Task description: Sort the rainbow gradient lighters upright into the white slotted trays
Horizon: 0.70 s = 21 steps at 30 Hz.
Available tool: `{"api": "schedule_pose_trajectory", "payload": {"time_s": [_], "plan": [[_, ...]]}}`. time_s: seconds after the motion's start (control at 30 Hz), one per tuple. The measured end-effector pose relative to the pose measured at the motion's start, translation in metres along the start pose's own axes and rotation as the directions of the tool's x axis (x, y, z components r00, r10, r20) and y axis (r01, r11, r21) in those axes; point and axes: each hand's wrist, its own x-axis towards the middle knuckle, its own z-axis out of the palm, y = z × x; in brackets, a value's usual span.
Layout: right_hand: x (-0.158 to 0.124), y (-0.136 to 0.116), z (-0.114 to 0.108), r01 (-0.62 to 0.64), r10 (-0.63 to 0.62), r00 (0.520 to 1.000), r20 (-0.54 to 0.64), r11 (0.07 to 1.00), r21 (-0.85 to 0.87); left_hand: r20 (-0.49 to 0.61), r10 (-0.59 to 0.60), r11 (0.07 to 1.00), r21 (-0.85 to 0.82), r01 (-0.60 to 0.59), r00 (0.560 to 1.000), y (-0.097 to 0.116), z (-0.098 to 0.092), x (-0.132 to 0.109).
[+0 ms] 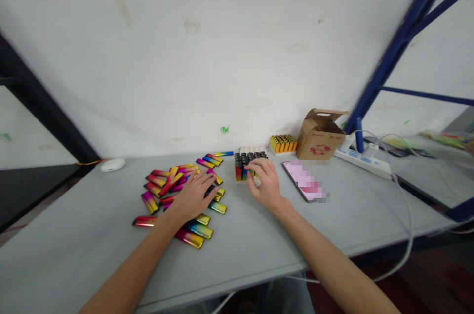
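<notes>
Bars [150,203] under left hand [194,195], tabletop [233,225] between, right hand [264,183] at tray [255,149]

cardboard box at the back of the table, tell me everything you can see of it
The cardboard box is plain brown with red printing on its front, too small to read. Its top is open, with a raised flap that has a slot-shaped hole; what lies inside cannot be made out. It stands upright on the grey table, near the white wall, between the yellow upright sticks and the white power strip. The right hand is apart from it.
</notes>
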Motion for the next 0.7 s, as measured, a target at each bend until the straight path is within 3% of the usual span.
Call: {"api": "schedule_pose_trajectory", "payload": {"time_s": [0.1,0.2,0.27,0.47,0.7], "plan": [[-0.005,-0.003,0.003,-0.024,0.012,0.978,0.209,0.998,0.056,0.027,0.076,0.992,-0.105,-0.073,0.997,0.009,-0.003,0.0],[-0.009,-0.009,0.006,-0.062,0.03,0.875,0.483,0.997,0.051,-0.032,0.154,0.965,-0.209,-0.157,0.988,0.013,-0.004,0.001],[-0.01,-0.012,0.006,-0.057,0.022,0.82,0.571,0.997,0.043,-0.084,0.153,0.958,-0.233,-0.168,0.985,0.013,-0.005,0.001],[-0.007,-0.014,0.006,-0.027,-0.04,0.78,0.625,0.995,0.097,-0.193,-0.008,0.976,-0.214,-0.035,0.981,0.0,-0.006,0.003],[-0.005,-0.012,0.005,-0.171,0.199,0.799,0.568,0.98,-0.103,-0.223,-0.026,0.98,-0.2,-0.02,0.974,-0.006,-0.007,0.004]]}}
